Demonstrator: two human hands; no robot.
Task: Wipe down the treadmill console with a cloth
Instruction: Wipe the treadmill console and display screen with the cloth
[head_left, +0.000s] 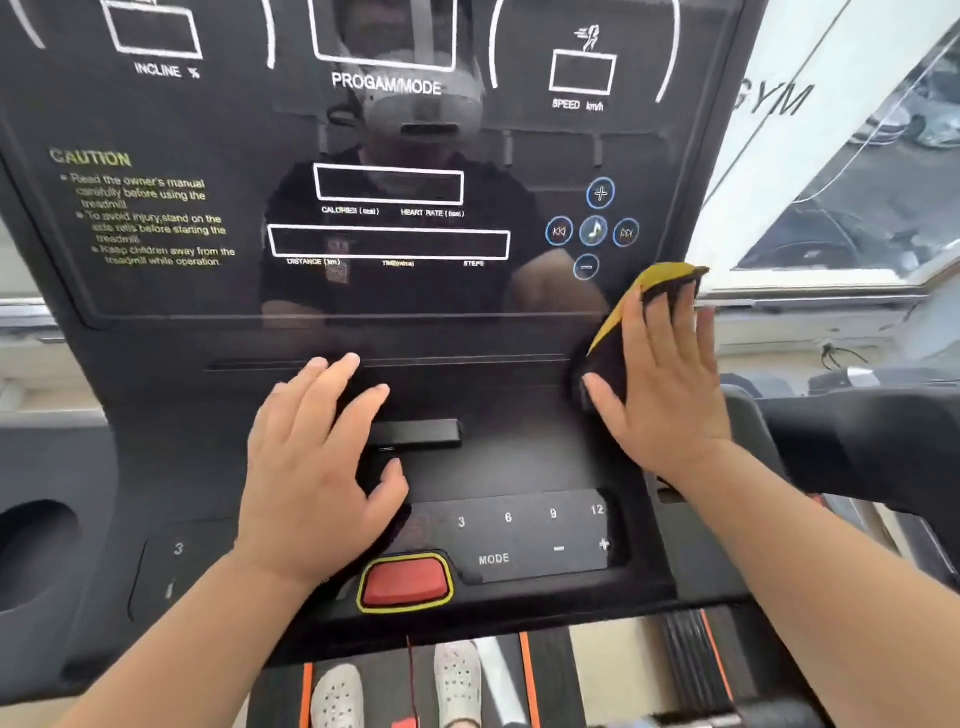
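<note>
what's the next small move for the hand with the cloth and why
Probably slide the right hand and its cloth left across the glossy display panel. The cloth sits pressed at the right edge of the console, just below the round music buttons, so most of the panel lies to its left.

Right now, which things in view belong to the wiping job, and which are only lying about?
In the job: yellow-and-black cloth, pressed by the right hand; console; left hand resting on it.
Only around: window; cup holder; side handrail.
</note>
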